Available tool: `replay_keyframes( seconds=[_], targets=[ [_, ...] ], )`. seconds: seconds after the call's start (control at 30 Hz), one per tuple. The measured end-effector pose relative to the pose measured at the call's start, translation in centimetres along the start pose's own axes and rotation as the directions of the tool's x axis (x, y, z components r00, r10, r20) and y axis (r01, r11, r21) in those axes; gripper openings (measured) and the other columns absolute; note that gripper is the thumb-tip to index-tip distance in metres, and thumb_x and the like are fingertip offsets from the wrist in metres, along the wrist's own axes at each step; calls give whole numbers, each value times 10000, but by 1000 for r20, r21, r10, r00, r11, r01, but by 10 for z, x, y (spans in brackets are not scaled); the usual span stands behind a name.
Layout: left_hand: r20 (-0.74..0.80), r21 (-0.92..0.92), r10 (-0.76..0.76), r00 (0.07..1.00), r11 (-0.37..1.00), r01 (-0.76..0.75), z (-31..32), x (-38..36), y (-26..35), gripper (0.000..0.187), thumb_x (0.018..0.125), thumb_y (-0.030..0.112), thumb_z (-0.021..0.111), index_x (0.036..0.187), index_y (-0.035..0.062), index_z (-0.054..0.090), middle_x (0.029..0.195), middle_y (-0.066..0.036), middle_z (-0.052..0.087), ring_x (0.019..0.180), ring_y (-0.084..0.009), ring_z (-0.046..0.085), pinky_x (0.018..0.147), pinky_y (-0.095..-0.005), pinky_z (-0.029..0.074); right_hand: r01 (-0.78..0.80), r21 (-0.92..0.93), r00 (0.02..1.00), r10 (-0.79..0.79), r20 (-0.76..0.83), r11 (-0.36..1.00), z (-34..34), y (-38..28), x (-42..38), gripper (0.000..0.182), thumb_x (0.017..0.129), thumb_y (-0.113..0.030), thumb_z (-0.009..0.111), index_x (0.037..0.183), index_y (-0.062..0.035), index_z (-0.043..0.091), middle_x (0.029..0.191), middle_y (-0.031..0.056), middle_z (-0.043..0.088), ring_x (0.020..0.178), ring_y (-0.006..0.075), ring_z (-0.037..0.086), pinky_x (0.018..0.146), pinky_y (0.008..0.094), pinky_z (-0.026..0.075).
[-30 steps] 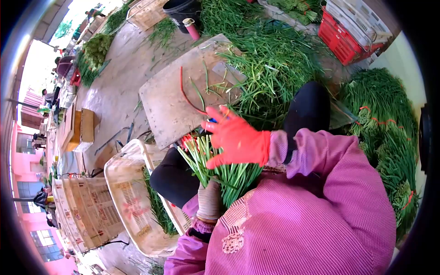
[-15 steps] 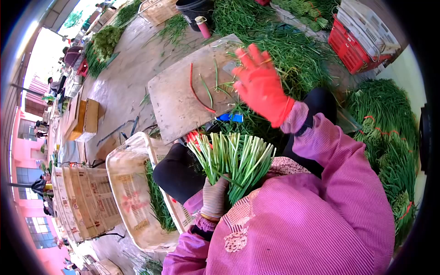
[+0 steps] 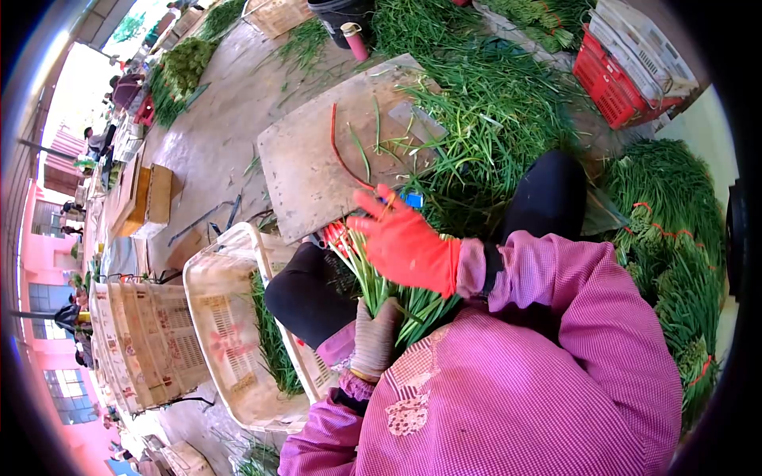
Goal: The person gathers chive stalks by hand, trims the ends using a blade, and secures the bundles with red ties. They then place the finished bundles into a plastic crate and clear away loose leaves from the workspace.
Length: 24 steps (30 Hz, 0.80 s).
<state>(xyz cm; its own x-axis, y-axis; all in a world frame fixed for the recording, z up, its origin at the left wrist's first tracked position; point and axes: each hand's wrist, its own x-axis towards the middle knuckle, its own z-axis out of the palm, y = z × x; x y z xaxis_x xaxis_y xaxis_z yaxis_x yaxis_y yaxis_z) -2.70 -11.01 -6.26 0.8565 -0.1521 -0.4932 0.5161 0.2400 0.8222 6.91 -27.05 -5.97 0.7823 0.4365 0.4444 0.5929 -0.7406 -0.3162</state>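
Observation:
Low in front of my body, my left hand in a grey glove is closed around a bunch of green stalks, their pale cut ends pointing up and away. My right hand, in an orange-red glove, lies across the top of that bunch with its fingers spread, covering much of it in this view. A thin yellowish strip shows across its fingers. Red ties hang just left of the stalk ends, by my knee. Beyond the fingertips, a board carries a red strip and a few loose stalks.
A white plastic crate holding some greens stands to my left, beside stacked crates. Loose greens heap up beyond my right knee. Tied bundles lie at far right, below a red crate. A pink bottle stands by a black bucket.
My right hand has come down and left from its raised place over the loose greens to the top of the bunch. My left hand keeps its hold.

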Motion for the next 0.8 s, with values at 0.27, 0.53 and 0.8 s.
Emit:
replay_keyframes(
  seconds=[0.27,0.53,0.8],
  targets=[
    [36,-209,-38,999,977,45,0,1,4,309,979,246,522,1189,21,543,1075,-74,637,945,-178,619,853,-322,507,-129,-41,884,96,-458,991,-41,53,15,211,847,-236,594,835,-43,677,1240,135,609,1314,386,424,1132,550,238],
    [59,-293,-95,994,950,108,2,-4,8,371,998,282,430,1215,5,549,1139,-93,633,989,-205,620,877,-338,496,-163,140,944,113,308,977,-30,15,-21,362,817,-439,652,908,-90,693,1383,154,515,1403,439,262,1141,581,167],
    [71,-190,-100,992,976,112,-6,1,2,342,997,270,431,1215,22,520,1129,-82,599,978,-172,594,860,-323,497,-245,213,874,120,472,946,-30,7,-21,328,838,-464,590,961,-189,719,1454,160,447,1427,457,187,1132,638,86]
  ],
)
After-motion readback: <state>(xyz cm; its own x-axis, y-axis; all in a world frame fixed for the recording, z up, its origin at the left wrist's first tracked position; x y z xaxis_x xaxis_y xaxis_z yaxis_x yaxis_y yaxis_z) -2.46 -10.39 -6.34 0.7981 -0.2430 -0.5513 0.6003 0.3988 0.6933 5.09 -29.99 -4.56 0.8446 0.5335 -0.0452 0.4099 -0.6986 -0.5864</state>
